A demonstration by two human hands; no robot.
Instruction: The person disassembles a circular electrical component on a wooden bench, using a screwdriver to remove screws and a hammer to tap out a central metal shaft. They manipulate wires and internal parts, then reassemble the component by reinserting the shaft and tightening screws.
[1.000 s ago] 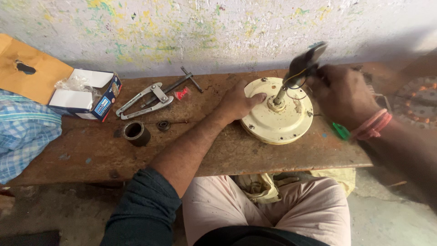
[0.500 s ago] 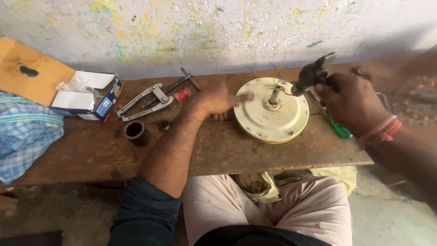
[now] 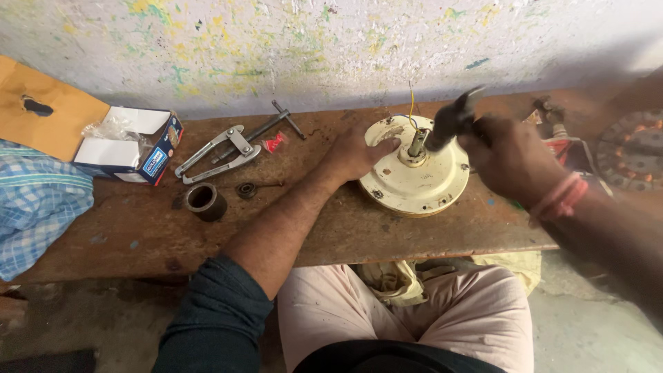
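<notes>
The left hand (image 3: pixel 356 155) is lying flat and open on the rim of the cream round motor housing (image 3: pixel 414 176) sitting on the bench (image 3: pixel 138 235), while the right hand (image 3: pixel 511 162) is gripping a hammer (image 3: pixel 452 117) over its central shaft (image 3: pixel 416 144).

Cream motor housing (image 3: pixel 414 181), blue-checked cloth (image 3: pixel 34 214)

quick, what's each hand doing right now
Left hand: open, pressed flat on the rim of the round cream metal motor housing.
Right hand: closed around the dark-headed hammer, its head beside the housing's centre shaft.
</notes>
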